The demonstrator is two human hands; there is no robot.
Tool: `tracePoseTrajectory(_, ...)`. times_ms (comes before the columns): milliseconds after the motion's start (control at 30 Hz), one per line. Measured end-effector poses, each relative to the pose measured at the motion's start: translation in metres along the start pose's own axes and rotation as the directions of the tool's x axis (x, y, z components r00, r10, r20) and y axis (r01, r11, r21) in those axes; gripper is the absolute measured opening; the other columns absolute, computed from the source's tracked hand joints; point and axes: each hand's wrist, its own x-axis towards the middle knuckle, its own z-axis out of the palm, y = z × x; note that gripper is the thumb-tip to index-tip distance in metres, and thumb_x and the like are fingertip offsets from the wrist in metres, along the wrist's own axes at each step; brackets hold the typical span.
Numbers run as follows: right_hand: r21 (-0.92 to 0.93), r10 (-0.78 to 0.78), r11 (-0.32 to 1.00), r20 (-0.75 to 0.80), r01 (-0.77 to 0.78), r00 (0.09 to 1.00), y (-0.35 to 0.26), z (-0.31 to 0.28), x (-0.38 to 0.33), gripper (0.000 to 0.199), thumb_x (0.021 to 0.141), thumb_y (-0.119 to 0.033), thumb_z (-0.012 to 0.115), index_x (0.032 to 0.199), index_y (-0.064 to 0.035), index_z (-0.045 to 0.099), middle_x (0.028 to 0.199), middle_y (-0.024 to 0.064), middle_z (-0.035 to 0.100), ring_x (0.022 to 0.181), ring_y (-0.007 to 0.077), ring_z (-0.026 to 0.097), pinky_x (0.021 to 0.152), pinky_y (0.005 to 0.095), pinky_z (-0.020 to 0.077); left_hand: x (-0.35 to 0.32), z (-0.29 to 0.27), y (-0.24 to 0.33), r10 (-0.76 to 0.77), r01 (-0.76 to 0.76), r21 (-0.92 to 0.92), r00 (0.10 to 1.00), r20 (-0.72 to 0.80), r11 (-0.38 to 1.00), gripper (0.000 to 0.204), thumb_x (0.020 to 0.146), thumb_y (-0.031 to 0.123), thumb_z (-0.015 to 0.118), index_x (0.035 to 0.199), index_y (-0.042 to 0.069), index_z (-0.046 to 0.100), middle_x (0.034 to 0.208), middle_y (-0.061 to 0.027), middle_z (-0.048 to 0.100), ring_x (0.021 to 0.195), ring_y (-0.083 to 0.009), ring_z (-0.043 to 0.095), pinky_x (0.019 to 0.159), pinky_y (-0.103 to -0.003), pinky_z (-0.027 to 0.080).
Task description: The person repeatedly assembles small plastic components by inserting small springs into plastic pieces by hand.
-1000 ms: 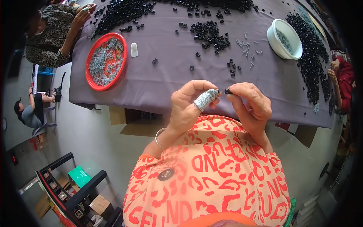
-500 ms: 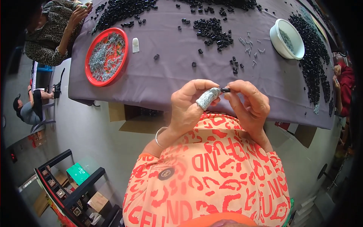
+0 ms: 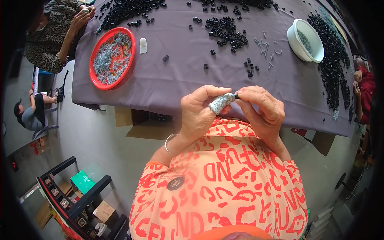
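My left hand (image 3: 199,113) and my right hand (image 3: 263,110) meet in front of my chest, just over the near edge of a table with a purple cloth (image 3: 168,88). A grey fabric cot covers my left thumb (image 3: 220,103). Between the fingertips of both hands sits a small black part (image 3: 236,96), mostly hidden by the fingers. A loose heap of the same small black parts (image 3: 226,29) lies on the cloth beyond my hands. A few small grey metal pieces (image 3: 266,47) are scattered to its right.
A red round tray of grey metal pieces (image 3: 112,58) sits at the left, a small white cot (image 3: 143,45) beside it. A white bowl (image 3: 305,41) stands at the right, next to a long pile of black parts (image 3: 334,56). Another person's hands (image 3: 82,16) work at the far left corner.
My hands stay pressed together on the small black part with only slight finger shifts. The view has tilted a little.
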Motion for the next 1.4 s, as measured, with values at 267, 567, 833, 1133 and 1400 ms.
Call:
tracePoseTrajectory(267,0.047,0.062,0.997,-0.03,-0.06,0.998,0.011,0.001,-0.004,0.024,0.072,0.016,0.065,0.091,0.0011,0.064,0.088,0.0116,0.066,0.081,0.0193,0.065,0.068,0.0269,0.0515,0.001,-0.002,-0.001,-0.136,0.136,0.017,0.988,0.074,0.991,0.02,0.088,-0.006,0.056,0.107,-0.004,0.061,0.097,-0.0096,0.066,0.085,-0.0135,0.065,0.073,-0.022,0.054)
tracePoseTrajectory(567,0.066,0.146,0.987,-0.004,-0.145,0.989,0.019,0.005,-0.013,0.021,0.074,0.014,0.066,0.09,0.0015,0.064,0.087,0.0111,0.066,0.081,0.0182,0.064,0.069,0.0263,0.0511,-0.002,-0.002,-0.011,-0.147,0.144,0.078,0.989,0.033,0.986,0.02,0.088,-0.007,0.054,0.106,-0.002,0.062,0.094,-0.0083,0.066,0.082,-0.0124,0.065,0.072,-0.022,0.054)
tracePoseTrajectory(833,-0.028,0.152,0.988,-0.002,-0.152,0.988,0.042,0.009,-0.026,0.018,0.074,0.012,0.066,0.088,0.0017,0.063,0.084,0.01,0.066,0.077,0.0178,0.064,0.067,0.0271,0.0498,0.012,-0.016,-0.049,-0.092,0.077,0.159,0.992,0.091,0.984,0.019,0.083,-0.006,0.058,0.1,-0.001,0.065,0.094,-0.0067,0.066,0.086,-0.0133,0.063,0.074,-0.025,0.053)
tracePoseTrajectory(1133,-0.318,0.028,0.948,0.127,0.014,0.992,0.077,0.017,-0.033,0.016,0.072,0.009,0.065,0.086,0.0011,0.062,0.081,0.0126,0.063,0.074,0.0263,0.063,0.064,0.0326,0.0511,0.028,-0.023,-0.087,0.428,-0.426,0.813,0.869,0.246,0.397,0.017,0.066,0.009,0.074,0.082,0.013,0.07,0.091,0.0013,0.06,0.093,-0.0209,0.051,0.076,-0.034,0.04)
tracePoseTrajectory(1400,-0.456,0.014,0.879,0.316,0.139,0.949,0.081,0.016,-0.026,0.027,0.072,0.006,0.062,0.097,0.0001,0.054,0.078,0.0116,0.058,0.074,0.0282,0.059,0.067,0.0372,0.0487,0.027,-0.022,-0.086,0.372,-0.384,0.882,0.887,0.272,0.271,0.02,0.062,0.01,0.075,0.08,0.016,0.069,0.09,0.0018,0.059,0.089,-0.0221,0.051,0.076,-0.035,0.041)
